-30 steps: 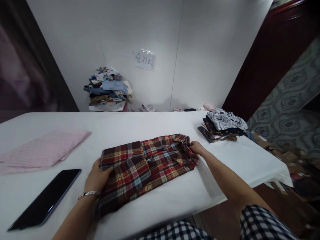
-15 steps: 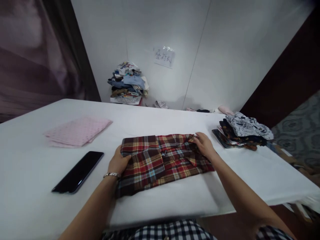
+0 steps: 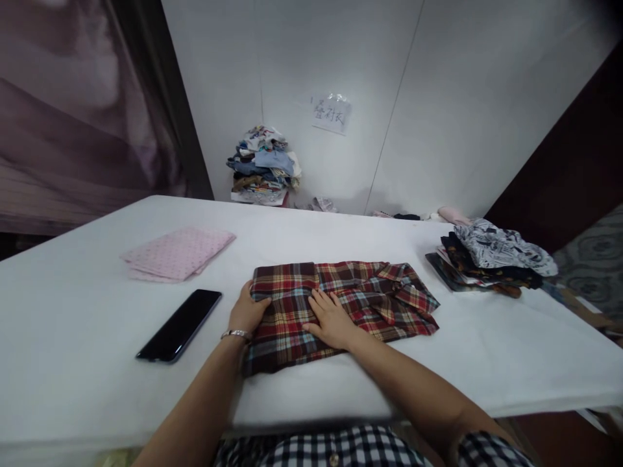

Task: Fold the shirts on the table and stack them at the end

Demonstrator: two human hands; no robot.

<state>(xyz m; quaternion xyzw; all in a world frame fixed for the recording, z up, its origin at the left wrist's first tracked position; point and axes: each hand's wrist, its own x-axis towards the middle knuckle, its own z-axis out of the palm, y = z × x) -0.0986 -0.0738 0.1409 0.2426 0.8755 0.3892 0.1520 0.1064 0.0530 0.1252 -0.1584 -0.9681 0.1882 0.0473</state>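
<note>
A red, brown and yellow plaid shirt (image 3: 379, 305) lies folded on the white table (image 3: 302, 402), its collar towards the right. My left hand (image 3: 246, 313) grips the shirt's left edge, thumb on top and the other fingers partly hidden at the side. Across the middle of the folded cloth, my right hand (image 3: 332, 320) rests flat with fingers stretched out. To the left of the shirt are a black phone (image 3: 180, 325) and, farther back, a folded pink dotted cloth (image 3: 180, 253).
At the right stands a stack of folded clothes (image 3: 491, 259), a black-and-white printed one on top. Behind the table, a tall clothes pile (image 3: 265, 165) leans near the wall, below a handwritten paper sign (image 3: 331, 114). A pinkish curtain (image 3: 73, 117) hangs at the left.
My right hand has let go of the shirt's collar end and moved left onto its middle, lying flat. My left hand stays at the left edge. The view has shifted slightly.
</note>
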